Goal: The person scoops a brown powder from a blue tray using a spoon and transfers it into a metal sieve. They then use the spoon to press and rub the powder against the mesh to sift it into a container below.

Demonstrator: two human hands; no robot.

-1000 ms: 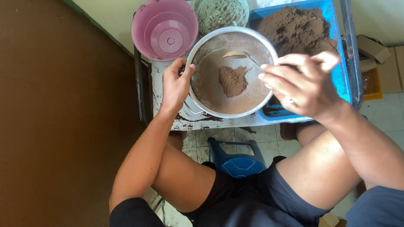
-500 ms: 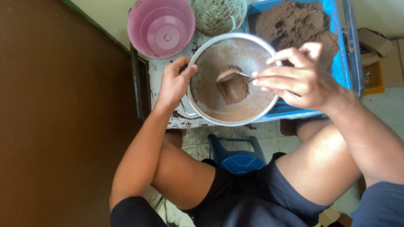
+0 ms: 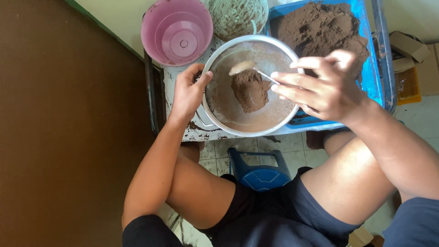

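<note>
I see the right hand (image 3: 327, 87) pinching a spoon (image 3: 249, 68) by its thin handle, fingers closed on it, bowl end over the sieve (image 3: 279, 114). Left hand (image 3: 187, 93) is wrapped shut on the sieve's left rim, thumb over the edge. Sieve sits on a small stained table (image 3: 176, 87), w/ a lump of brown powder (image 3: 249, 89) in the mesh middle, just below the spoon tip.

Risks, as I judge them: sieve is held at one side only, so a hard press w/ the spoon could tip it & dump powder onto the tiled floor (image 3: 292, 146). Its near rim sits right at the table edge, so it could slide off. Spoon grip is far back on the handle, so it may twist. Fine dust could drift over the knees.

Count: 1 sieve, 1 spoon, 1 lump in it. 1 pink bucket (image 3: 176, 32) touching-close at upper left, 1 greenish bowl (image 3: 235, 16) behind, 1 blue tray (image 3: 372, 73) heaped w/ brown powder on the right. 1 blue stool (image 3: 258, 171) under me. Cardboard boxes (image 3: 409, 45) far right, number unclear.
</note>
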